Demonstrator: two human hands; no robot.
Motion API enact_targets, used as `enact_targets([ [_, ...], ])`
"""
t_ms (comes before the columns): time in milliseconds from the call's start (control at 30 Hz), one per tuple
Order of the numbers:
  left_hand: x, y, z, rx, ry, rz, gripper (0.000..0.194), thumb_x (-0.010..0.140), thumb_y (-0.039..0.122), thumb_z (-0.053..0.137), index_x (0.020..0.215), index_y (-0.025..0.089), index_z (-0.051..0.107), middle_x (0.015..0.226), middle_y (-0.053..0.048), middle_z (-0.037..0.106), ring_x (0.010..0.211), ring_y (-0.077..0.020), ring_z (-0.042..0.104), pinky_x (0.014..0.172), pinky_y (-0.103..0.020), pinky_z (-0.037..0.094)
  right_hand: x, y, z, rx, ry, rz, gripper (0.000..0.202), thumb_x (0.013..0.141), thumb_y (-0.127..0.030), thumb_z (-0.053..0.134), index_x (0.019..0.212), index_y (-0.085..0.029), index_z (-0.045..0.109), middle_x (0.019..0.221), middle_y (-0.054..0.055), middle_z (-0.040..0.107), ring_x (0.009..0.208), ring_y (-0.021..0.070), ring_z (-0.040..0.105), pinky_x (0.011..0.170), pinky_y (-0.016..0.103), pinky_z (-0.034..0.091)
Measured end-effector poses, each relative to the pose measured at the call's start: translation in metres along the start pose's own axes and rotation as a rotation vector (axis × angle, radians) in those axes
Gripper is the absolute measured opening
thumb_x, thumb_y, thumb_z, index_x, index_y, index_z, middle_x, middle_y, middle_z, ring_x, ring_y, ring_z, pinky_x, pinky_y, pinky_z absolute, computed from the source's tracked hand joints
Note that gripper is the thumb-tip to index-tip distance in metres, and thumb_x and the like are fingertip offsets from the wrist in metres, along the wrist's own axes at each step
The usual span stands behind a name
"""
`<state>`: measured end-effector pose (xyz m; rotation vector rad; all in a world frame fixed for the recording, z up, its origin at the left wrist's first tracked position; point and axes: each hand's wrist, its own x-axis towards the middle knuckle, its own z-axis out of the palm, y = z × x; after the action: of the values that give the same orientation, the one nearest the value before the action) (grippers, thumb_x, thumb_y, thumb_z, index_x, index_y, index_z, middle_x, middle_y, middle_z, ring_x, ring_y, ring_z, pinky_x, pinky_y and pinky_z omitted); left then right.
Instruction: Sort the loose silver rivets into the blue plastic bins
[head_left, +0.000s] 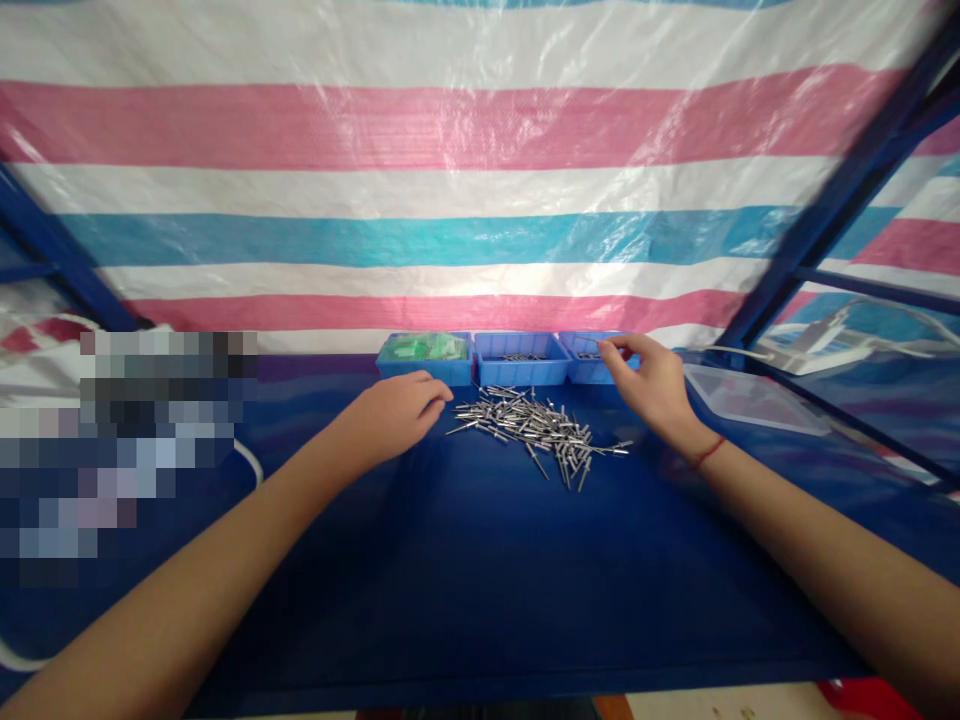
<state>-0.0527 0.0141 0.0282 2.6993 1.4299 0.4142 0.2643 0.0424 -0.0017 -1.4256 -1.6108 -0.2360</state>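
Observation:
A loose heap of silver blind rivets (536, 420) lies on the blue tabletop. My left hand (409, 410) rests at the heap's left edge, fingers loosely bent and slightly apart, with nothing visible in them. Raised over the front of the right blue bin (600, 370), my right hand (651, 380) has thumb and forefinger pinched on what looks like one thin blind rivet (589, 338). The middle blue bin (523, 372) has some rivets at its bottom. Green and clear plastic pieces fill the left blue bin (425, 370).
A clear plastic lid or tray (757, 398) lies to the right, beside a white device with a cable (817, 345). Blue metal frame posts (840, 190) flank the table. Striped sheeting (450, 130) hangs behind the bins. A blurred-out patch (135, 440) covers the left side.

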Motion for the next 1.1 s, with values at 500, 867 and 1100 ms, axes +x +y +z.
enact_targets([
  [500,0.008,-0.056,0.003,0.08,-0.294,0.05,0.022,0.083,0.029,0.047,0.084,0.018,0.066,0.089,-0.006,0.063,0.081,-0.0181,0.06,0.076,-0.026,0.042,-0.005,0.01,0.013,-0.173,-0.107,-0.221,0.023,0.083,-0.03,0.051,0.095,-0.016,0.064,0.093,0.01,0.068,0.088,0.0268,0.059,0.085,0.042,0.039],
  [867,0.007,0.021,0.031,-0.503,0.101,0.084,0.019,0.089,0.032,0.042,0.088,0.017,0.053,0.083,-0.001,0.058,0.076,-0.0143,0.054,0.07,-0.025,0.041,-0.047,-0.076,-0.006,0.343,-0.486,-0.319,0.013,0.084,-0.03,0.057,0.088,-0.019,0.065,0.091,0.005,0.07,0.084,0.0193,0.062,0.078,0.034,0.046],
  [1100,-0.001,0.061,0.043,-0.994,0.166,-0.008,0.018,0.087,0.035,0.047,0.086,0.017,0.051,0.074,0.001,0.054,0.07,-0.0117,0.054,0.064,-0.023,0.043,-0.058,-0.094,-0.01,0.625,-0.624,-0.158,0.018,0.087,-0.031,0.054,0.087,-0.018,0.067,0.086,0.003,0.07,0.075,0.0141,0.062,0.067,0.026,0.047],
])
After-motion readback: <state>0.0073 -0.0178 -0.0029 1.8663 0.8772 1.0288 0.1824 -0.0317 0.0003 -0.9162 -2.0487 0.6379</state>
